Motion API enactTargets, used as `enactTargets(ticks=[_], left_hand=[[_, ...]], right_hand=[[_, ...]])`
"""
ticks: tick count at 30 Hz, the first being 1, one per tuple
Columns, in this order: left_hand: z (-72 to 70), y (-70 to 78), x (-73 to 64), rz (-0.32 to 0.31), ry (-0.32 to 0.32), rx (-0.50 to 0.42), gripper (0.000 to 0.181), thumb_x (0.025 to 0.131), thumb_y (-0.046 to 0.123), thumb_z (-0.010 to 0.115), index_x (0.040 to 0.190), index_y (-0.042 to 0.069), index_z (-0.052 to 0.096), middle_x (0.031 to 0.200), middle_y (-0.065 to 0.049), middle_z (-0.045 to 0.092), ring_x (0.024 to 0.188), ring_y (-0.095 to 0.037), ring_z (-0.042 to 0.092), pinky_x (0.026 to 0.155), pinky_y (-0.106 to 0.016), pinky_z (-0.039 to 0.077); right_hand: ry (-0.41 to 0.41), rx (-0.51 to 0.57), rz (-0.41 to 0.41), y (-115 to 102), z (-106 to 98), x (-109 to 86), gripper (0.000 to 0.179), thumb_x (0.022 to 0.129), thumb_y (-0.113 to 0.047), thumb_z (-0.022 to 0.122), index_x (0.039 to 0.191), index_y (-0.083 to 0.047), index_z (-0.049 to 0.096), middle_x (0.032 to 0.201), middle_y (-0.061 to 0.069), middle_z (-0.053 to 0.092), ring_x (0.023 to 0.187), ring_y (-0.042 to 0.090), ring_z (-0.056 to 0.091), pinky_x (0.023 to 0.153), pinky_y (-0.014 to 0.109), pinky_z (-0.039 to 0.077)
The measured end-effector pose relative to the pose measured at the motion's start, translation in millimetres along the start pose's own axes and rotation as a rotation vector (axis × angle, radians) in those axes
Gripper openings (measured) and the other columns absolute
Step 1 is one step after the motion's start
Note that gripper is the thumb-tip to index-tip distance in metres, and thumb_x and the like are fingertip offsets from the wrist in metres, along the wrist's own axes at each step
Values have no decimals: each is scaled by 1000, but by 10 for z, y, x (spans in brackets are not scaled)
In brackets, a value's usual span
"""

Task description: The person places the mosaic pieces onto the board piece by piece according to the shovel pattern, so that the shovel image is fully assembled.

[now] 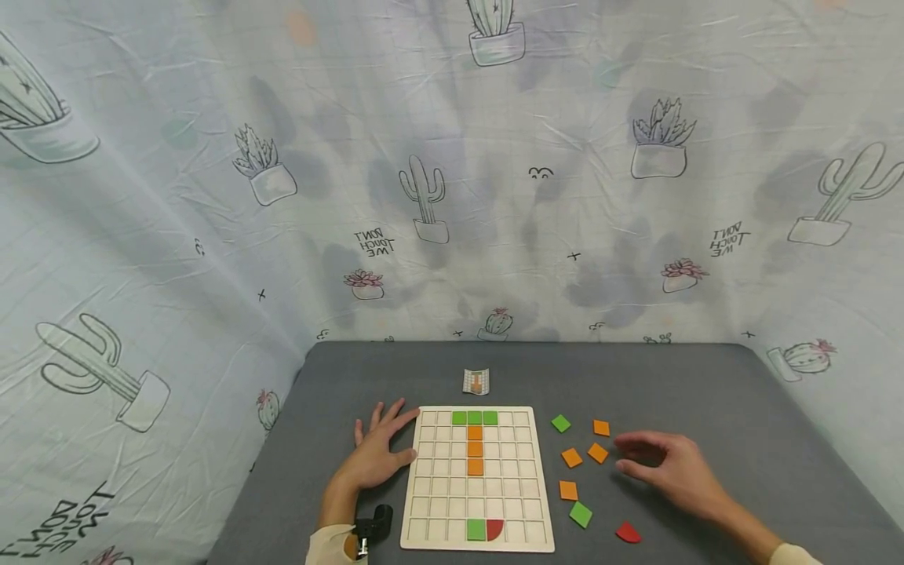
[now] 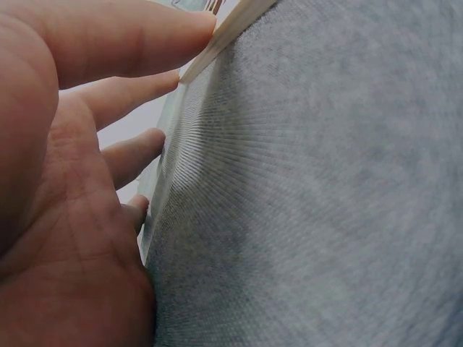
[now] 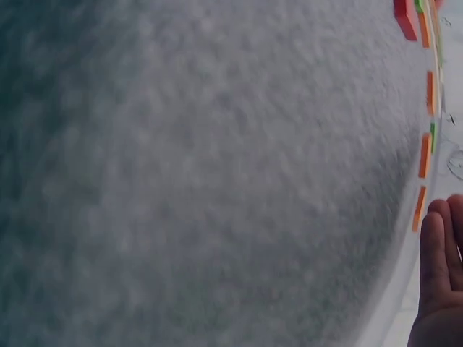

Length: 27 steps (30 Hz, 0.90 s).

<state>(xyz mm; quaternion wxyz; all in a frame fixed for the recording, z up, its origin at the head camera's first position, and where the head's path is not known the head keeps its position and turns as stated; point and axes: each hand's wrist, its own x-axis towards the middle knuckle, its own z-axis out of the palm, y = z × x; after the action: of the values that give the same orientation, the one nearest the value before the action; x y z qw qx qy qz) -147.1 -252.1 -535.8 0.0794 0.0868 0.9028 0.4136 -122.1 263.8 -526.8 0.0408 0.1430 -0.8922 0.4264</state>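
Observation:
A pale wooden grid board (image 1: 438, 508) lies on the grey table. Three green squares (image 1: 475, 418) fill part of its top row, with three orange squares (image 1: 475, 450) in a column below. Near the bottom sit a green square (image 1: 476, 530) and a red quarter-round piece (image 1: 495, 530). My left hand (image 1: 377, 455) is spread at the board's left edge, thumb and forefinger touching it; the left wrist view shows straight fingers against the rim (image 2: 230, 32). To the right, my right hand (image 1: 671, 468) hovers beside an orange square (image 1: 598, 453), thumb apart from the fingers, holding nothing.
Loose orange and green squares, among them a green one (image 1: 581, 515), lie right of the board. A loose red quarter-round piece (image 1: 628, 533) is nearer the front. Behind the board lies a small pattern card (image 1: 476, 381). Cactus-print cloth (image 1: 537, 235) hangs around the table.

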Motion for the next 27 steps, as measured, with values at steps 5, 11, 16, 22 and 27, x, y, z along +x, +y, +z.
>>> enactTargets(ticks=[5, 11, 16, 22, 27], left_hand=[[5, 2, 4, 0, -2, -3, 71, 94, 9, 81, 161, 16, 57, 179, -22, 29, 168, -55, 0, 122, -81, -16], [9, 3, 8, 1, -3, -2, 72, 94, 8, 81, 161, 16, 57, 179, -22, 29, 168, -55, 0, 122, -81, -16], [10, 2, 12, 2, -2, 1, 72, 94, 8, 81, 161, 16, 57, 179, -22, 29, 168, -55, 1, 122, -81, -15], [6, -10, 13, 3, -3, 4, 71, 94, 9, 81, 161, 16, 58, 179, -22, 29, 168, -55, 1, 122, -81, -15], [2, -19, 11, 4, -7, 2, 71, 94, 10, 81, 161, 16, 58, 179, -22, 29, 168, -55, 0, 122, -81, -16]], right_hand=[[18, -12, 13, -32, 94, 21, 35, 84, -22, 96, 116, -15, 84, 109, -1, 85, 93, 2, 79, 80, 21, 63], [46, -69, 36, -80, 203, 33, 36, 82, -26, 98, 114, -16, 84, 107, -4, 85, 91, 4, 80, 79, 23, 64], [72, -132, 47, -110, 263, 43, 35, 81, -27, 99, 112, -18, 84, 104, -7, 84, 89, 4, 79, 78, 25, 64], [81, -167, 41, -132, 316, 60, 36, 81, -19, 99, 113, -16, 84, 105, -7, 84, 90, 4, 79, 79, 26, 64], [97, -196, 15, -141, 359, 66, 36, 79, -14, 99, 113, -16, 84, 103, -8, 83, 88, 4, 78, 77, 27, 64]])
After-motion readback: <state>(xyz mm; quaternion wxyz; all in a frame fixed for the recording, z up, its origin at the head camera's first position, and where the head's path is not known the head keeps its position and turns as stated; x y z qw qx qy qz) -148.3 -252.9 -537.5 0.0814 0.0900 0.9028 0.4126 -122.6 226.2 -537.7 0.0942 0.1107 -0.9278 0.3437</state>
